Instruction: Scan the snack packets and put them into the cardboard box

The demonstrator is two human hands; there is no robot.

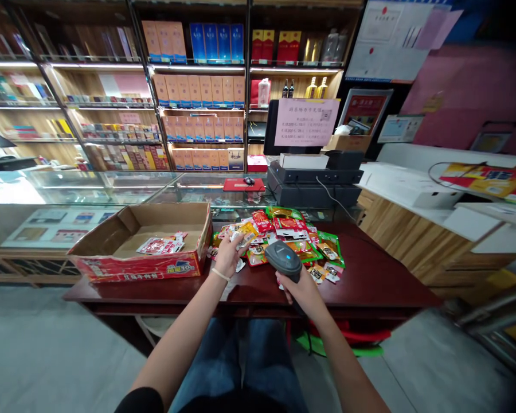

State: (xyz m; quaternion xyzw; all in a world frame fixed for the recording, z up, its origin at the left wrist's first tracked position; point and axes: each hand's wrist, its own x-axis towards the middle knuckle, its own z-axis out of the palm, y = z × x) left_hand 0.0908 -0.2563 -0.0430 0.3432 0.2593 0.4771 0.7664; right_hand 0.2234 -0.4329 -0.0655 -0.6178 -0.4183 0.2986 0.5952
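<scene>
My right hand point(303, 291) is closed round the handle of a dark grey barcode scanner point(282, 258), its head tilted toward the left and a small blue light lit on top. My left hand point(229, 255) pinches a yellow snack packet point(246, 232) at the near edge of the pile. Red, green and gold snack packets point(290, 225) lie heaped beyond both hands on the dark red table point(356, 281). Left of my left hand stands an open cardboard box point(140, 268) with a few red and white packets point(162, 244) inside.
Behind the table runs a glass display counter point(189, 186) with a red mouse pad point(243, 184) on it. A black cash drawer point(313, 186) and a monitor with a pink sheet point(306, 122) stand at the back. Shelves of boxed goods point(200, 92) line the wall.
</scene>
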